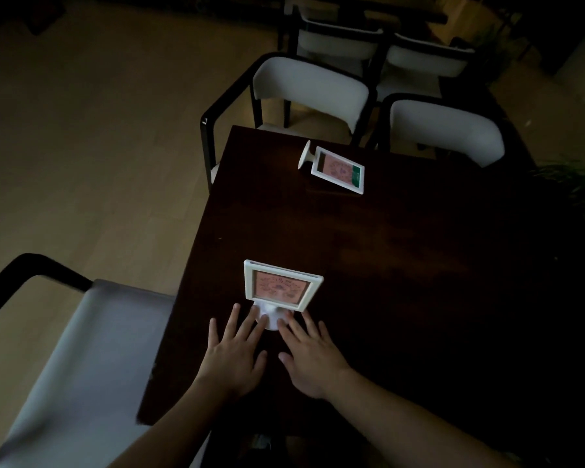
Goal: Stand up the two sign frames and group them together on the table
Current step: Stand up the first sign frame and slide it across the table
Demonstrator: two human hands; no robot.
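A person leans over a dark wooden bench in a dim dining room, both hands flat and spread at the foot of a white sign frame. That near frame stands upright on its round base close to the near left edge, its pink card facing the person. The left hand lies open with its fingertips touching the base; the right hand is likewise open, its fingertips on the other side of the base. Neither hand grips anything.

The first half of the job appears done: one frame is up, and the hands seem to be steadying or just letting go of it. The second sign frame lies tipped over at the far end of the bench, well apart from the first, its base pointing left and its pink card facing up.

The next move would likely call for a long reach across the bench to that fallen frame, righting it on its base and bringing it back beside the standing one, or carrying the near frame out to meet it. The base looks small under a broad panel, so a careless nudge could topple either one.

No containers are visible on the bench. White-cushioned chairs ring the far side, and another chair sits at the near left.
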